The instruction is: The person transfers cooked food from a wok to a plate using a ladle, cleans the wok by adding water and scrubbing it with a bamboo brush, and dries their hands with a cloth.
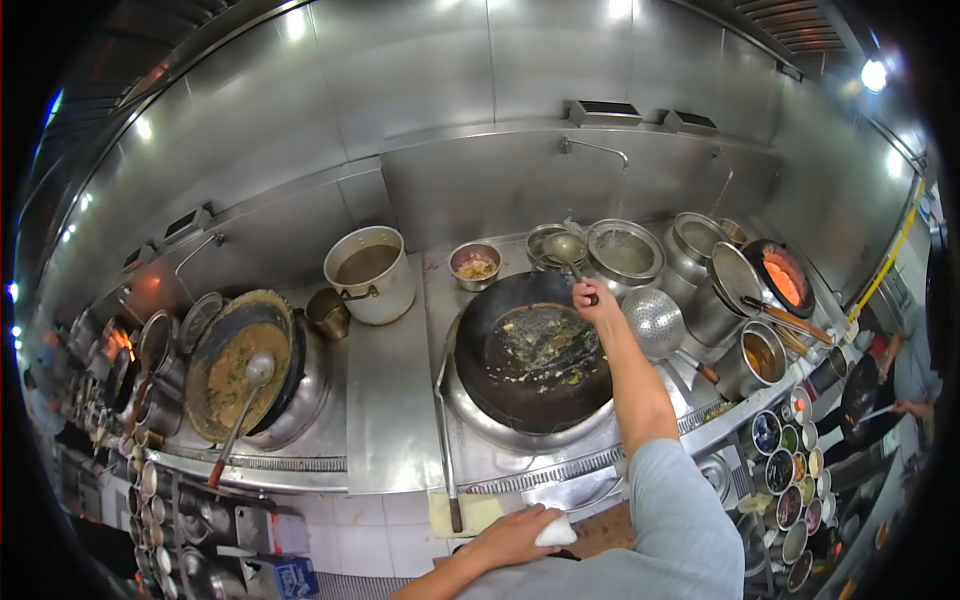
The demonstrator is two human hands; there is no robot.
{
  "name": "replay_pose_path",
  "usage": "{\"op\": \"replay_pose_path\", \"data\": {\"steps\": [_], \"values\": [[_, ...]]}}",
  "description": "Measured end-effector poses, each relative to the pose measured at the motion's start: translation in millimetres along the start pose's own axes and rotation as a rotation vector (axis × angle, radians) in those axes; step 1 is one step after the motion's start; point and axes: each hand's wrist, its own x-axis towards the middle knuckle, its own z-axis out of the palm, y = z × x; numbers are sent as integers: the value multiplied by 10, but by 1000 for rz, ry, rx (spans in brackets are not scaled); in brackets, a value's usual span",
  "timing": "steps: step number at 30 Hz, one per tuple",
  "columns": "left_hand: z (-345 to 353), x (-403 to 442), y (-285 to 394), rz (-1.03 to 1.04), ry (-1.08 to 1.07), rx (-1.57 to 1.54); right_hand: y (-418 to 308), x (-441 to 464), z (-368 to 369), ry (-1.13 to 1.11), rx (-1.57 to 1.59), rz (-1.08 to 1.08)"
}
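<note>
Head view: right hand [595, 301] gripping a round-bowled metal ladle [566, 248], its bowl at a round steel pot [533, 240] behind a large black round wok [480, 335] holding food scraps, left hand [515, 538] closed around a bunched white cloth [556, 531] in front of the steel range [390, 430].

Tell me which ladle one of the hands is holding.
The upper ladle, its bowl beyond the central wok: the right hand grips its handle. The left-side ladle lies in a brown-filled wok, untouched.

Wok [478, 350] on the stove [390, 400] — stockpot [386, 294] behind left, bowl [475, 284] behind, perforated skimmer [653, 324] at right
</note>
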Motion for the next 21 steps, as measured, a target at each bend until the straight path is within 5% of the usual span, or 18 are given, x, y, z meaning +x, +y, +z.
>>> {"op": "replay_pose_path", "data": {"steps": [7, 9, 10, 11, 17, 21], "values": [[10, -515, -366, -107, 134, -459, 328, -1339, 359, -144, 35, -137], [219, -762, -795, -313, 106, -948, 413, -1728, 421, -82, 34, -106], [244, -910, -784, -281, 289, -1270, 537, -1972, 458, -65, 36, -138], [189, -1116, -822, -299, 252, -1457, 670, -2195, 499, 15, -16, -122], [70, -1806, -1199, -221, 160, -1687, 1667, -3105, 592, 309, -238, -122], [73, -1958, -1021, -191, 90, -1688, 1910, -3061, 324, 71, 254, -82]]}}
